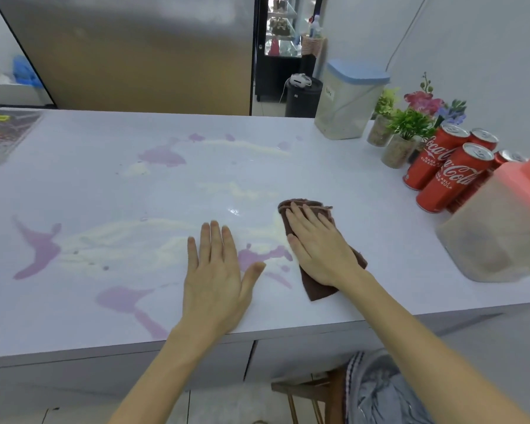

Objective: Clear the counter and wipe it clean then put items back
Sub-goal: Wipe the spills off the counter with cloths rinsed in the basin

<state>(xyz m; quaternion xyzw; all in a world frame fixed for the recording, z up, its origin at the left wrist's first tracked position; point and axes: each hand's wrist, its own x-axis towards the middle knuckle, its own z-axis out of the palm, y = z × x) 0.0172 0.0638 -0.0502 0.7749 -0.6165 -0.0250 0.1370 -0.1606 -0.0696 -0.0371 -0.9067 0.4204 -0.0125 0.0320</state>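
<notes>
Wiping is under way on the white tabletop (pixel 380 240), whose middle is cleared, though purple stains (pixel 161 156) and pale smears cover much of it, so most cleaning appears left. Two clear containers, small potted plants (pixel 406 139) and cola cans (pixel 450 175) are bunched along the right edge, not yet put back. Near the front edge, the right hand (pixel 318 243) presses a brown cloth (pixel 318 289) flat, fingers straight. Just beside it, the left hand (pixel 218 270) rests on the surface with straight fingers, holding nothing.
</notes>
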